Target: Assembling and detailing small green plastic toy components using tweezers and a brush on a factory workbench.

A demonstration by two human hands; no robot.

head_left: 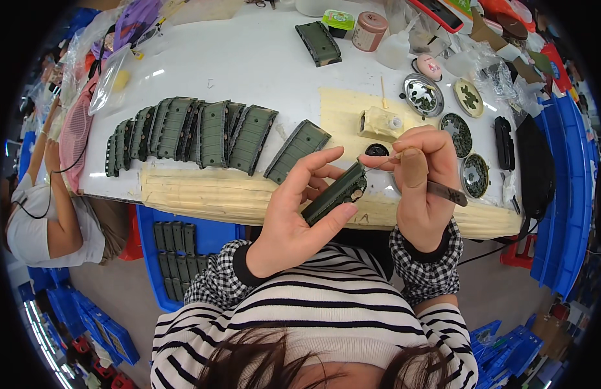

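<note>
Left hand (291,217) grips green case (333,197) over worktop (248,58) edge | right hand (422,194) pinches tweezers (447,192) by its top | looks part done | green row (213,136), dark cases (178,237) in blue bin (216,230): done or waiting, can't tell

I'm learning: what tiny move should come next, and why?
Perhaps press the metal tool gently to the upper end of the green case: the right hand holds the tool with its tip by that end, and the left hand holds the case. Whether tip and case touch, I can't tell.
</note>
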